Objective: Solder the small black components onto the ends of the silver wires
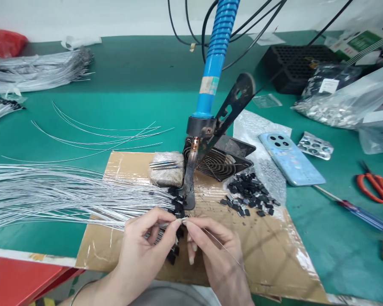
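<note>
Above the cardboard (268,255), my left hand (150,242) and my right hand (212,246) meet fingertip to fingertip. The left thumb and index finger pinch a small pale piece (184,220), mostly hidden by the fingers. My right thumb and index finger close on its other side, where a thin wire (225,247) runs back across the right hand. Behind my left hand lies a wide bundle of grey wires (67,195) with black ends (178,204). A blue-handled iron (207,93) on a metal stand points down just beyond my fingertips.
Loose black connectors (252,193) lie right of a fan (218,159). Farther right are a blue phone (290,159), a screwdriver (367,216) and orange-handled pliers (378,187). A wrapped block (167,169) stands left of the iron; a black crate (296,63) is at the back.
</note>
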{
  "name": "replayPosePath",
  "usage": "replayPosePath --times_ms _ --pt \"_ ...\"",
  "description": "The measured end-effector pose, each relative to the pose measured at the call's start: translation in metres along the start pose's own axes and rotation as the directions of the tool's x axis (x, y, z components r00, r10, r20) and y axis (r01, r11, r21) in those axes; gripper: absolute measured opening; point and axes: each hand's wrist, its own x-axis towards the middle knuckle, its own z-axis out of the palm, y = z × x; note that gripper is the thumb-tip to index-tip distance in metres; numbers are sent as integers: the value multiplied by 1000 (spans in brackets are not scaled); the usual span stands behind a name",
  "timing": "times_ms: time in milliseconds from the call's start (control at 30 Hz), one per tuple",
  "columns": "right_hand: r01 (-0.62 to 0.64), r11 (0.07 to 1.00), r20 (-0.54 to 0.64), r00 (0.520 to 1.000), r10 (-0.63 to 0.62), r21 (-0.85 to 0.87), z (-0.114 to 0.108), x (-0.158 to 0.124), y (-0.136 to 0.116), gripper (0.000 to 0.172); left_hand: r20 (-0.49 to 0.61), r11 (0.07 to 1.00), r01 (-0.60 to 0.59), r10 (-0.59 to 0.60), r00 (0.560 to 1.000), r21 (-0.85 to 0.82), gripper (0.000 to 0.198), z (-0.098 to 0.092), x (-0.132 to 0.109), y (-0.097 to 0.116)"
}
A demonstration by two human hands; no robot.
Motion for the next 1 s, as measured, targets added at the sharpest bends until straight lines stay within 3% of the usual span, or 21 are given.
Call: replayPosePath --times_ms 467,667,1000 --pt "-210 976 46 977 208 64 -1 3 -20 20 71 987 -92 83 994 136 19 -4 -3 -6" --pt "-201 977 28 979 200 66 1 2 -20 20 61 996 -36 31 998 87 18 -4 -1 -4" --pt "-124 974 10 992 124 190 3 2 4 15 -35 999 -34 35 999 36 18 5 0 -1"
